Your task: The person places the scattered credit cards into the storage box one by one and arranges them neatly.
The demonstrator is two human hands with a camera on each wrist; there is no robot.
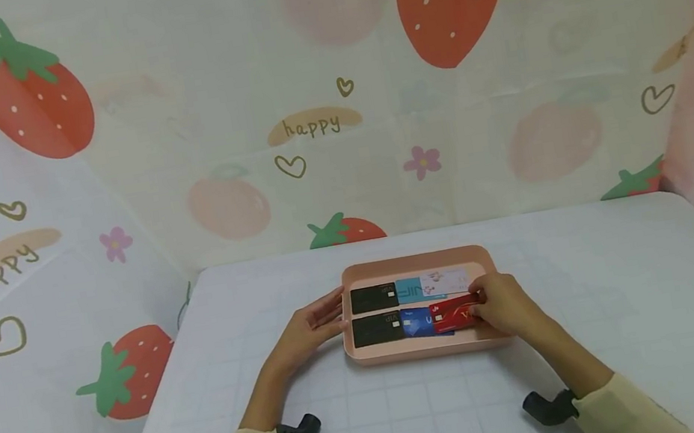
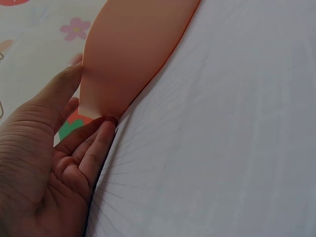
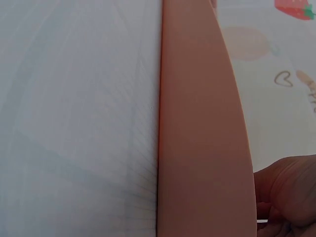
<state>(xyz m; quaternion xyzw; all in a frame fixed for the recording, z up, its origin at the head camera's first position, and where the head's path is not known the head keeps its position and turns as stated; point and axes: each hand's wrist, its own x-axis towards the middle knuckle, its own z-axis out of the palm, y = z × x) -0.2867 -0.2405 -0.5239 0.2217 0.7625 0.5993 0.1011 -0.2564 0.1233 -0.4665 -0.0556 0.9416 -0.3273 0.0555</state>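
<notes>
A shallow pink tray holds two rows of cards. In the back row lie a black card, a light blue card and a white patterned card, partly overlapping. The front row has another black card, a blue card and a red card overlapping the blue one. My right hand pinches the red card's right end between thumb and fingers. At the tray's left end, my left hand touches the outer wall with extended fingers; the left wrist view shows fingertips at its lower edge.
The tray stands on a white table with a faint grid. Behind and beside the table hangs a curtain printed with strawberries. Black wrist camera mounts sit at both sleeves. In the right wrist view, the tray's wall hides the cards.
</notes>
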